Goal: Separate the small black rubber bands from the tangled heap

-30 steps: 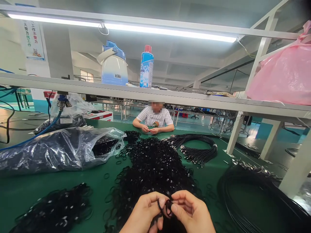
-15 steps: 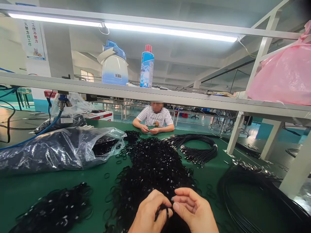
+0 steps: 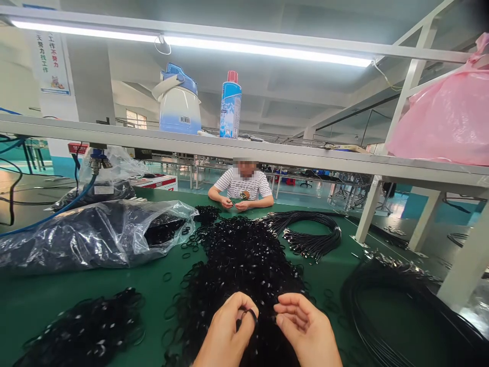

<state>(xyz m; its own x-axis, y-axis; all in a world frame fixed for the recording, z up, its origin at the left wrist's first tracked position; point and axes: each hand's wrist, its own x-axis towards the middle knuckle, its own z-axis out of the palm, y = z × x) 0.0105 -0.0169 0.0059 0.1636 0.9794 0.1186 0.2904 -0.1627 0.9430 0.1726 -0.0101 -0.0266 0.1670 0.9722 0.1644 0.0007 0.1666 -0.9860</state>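
Observation:
My left hand is closed over the big pile, with a black ring looped at the thumb and curled fingers. To its right, my right hand has bent fingers and the thumb drawn close to the fingertips, like a pinch. Anything between those fingertips is too small to make out. A gap separates the two hands. Beneath and beyond them spreads a large pile of black rings on the green table mat. A smaller heap of black rings lies at the lower left.
A clear plastic bag of black items lies left. Cable bundles and coiled black cables are on the right. A co-worker sits opposite, holding something small. A shelf crosses above, bearing a jug and a spray can.
My left hand has drawn away to the left from my right hand, with the black ring still at its thumb. My right hand has shifted very little.

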